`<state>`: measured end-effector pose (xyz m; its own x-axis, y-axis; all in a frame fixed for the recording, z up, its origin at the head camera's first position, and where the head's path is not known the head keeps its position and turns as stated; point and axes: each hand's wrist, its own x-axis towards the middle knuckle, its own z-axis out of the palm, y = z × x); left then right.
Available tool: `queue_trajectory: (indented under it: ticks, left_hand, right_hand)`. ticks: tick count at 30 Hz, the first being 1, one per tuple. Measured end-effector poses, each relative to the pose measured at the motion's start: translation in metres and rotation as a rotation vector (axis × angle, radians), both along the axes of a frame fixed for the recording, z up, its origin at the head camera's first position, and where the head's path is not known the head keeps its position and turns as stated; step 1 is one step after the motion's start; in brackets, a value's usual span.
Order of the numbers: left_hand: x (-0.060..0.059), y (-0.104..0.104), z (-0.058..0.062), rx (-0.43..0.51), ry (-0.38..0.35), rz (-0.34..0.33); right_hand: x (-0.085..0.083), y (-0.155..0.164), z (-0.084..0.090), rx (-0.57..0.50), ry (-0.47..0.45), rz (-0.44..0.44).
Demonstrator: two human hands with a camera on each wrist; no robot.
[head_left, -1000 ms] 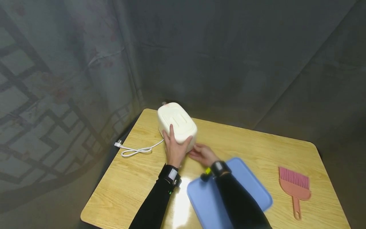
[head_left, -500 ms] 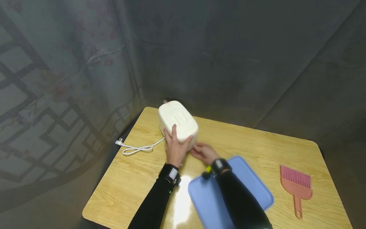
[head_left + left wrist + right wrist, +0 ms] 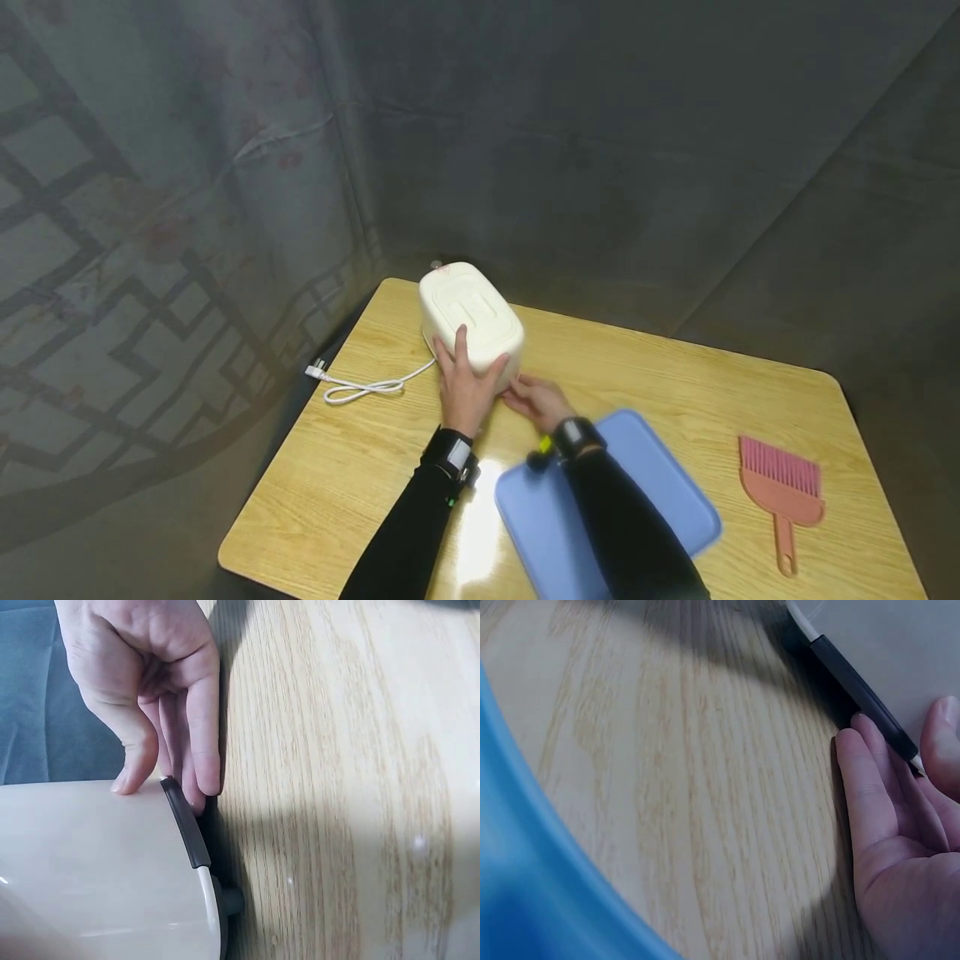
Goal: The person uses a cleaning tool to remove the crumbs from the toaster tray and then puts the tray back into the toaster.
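A cream toaster (image 3: 472, 317) with a raised outline on its top stands at the far left of the table. My left hand (image 3: 467, 396) grips its near end, index finger up on the top and thumb on the right side; the left wrist view leaves this hand out. Low on the near side, my right hand (image 3: 538, 400) pinches the toaster's edge. In the right wrist view its fingers (image 3: 864, 787) lie under a dark strip (image 3: 859, 690), with the thumb against the body above. The left wrist view shows this dark strip (image 3: 186, 825) near a small grey foot (image 3: 232, 900).
A white cord (image 3: 367, 388) runs from the toaster to a plug (image 3: 317, 370) at the table's left edge. Beneath my right forearm lies a blue tray (image 3: 675, 500). A pink hand brush (image 3: 782, 496) lies farther right. Dark curtains (image 3: 600, 167) hang behind the wooden table (image 3: 315, 508).
The table and everything on it sit slightly farther right in the head view. Both hands keep their places on the toaster.
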<state>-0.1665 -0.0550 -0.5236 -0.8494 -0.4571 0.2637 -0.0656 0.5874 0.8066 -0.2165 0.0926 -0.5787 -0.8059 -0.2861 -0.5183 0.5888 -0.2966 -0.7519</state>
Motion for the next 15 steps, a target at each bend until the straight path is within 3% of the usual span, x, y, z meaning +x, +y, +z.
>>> queue_trajectory:
  ticks: [9,15]
  left_hand:
    - [-0.0018,0.0014,-0.0035,-0.011,0.010,-0.007]
    - [-0.0022,0.0025,-0.0041,-0.027,0.016,-0.003]
  right_hand:
    - [0.0002,0.0000,-0.0051,0.109,0.000,-0.060]
    - [0.0018,0.0010,0.0000,0.144,0.001,-0.036]
